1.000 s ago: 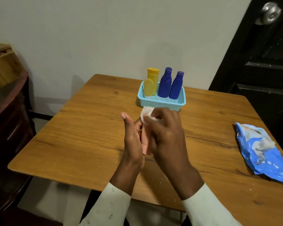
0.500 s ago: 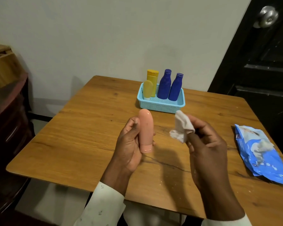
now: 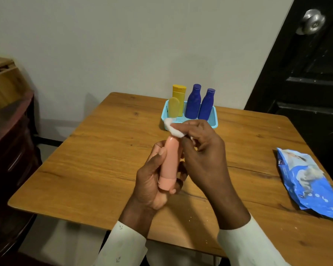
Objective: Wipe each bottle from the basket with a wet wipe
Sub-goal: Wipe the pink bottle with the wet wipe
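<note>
My left hand [image 3: 152,179] grips a pink bottle [image 3: 170,162] upright above the wooden table [image 3: 96,160], cap end down. My right hand [image 3: 202,150] pinches a crumpled white wet wipe [image 3: 174,128] and presses it on the bottle's rounded top. Behind them a light blue basket [image 3: 213,120] holds two yellow bottles [image 3: 178,98] on the left and two dark blue bottles [image 3: 193,101] on the right, all standing.
A blue wet wipe pack [image 3: 309,181] lies flat near the table's right edge. A dark door with a metal knob [image 3: 311,22] stands at the right. Dark wooden furniture [image 3: 10,131] sits left of the table.
My right hand has come back from the right with the wipe and set it on the top of the pink bottle. My left hand keeps holding the bottle.
</note>
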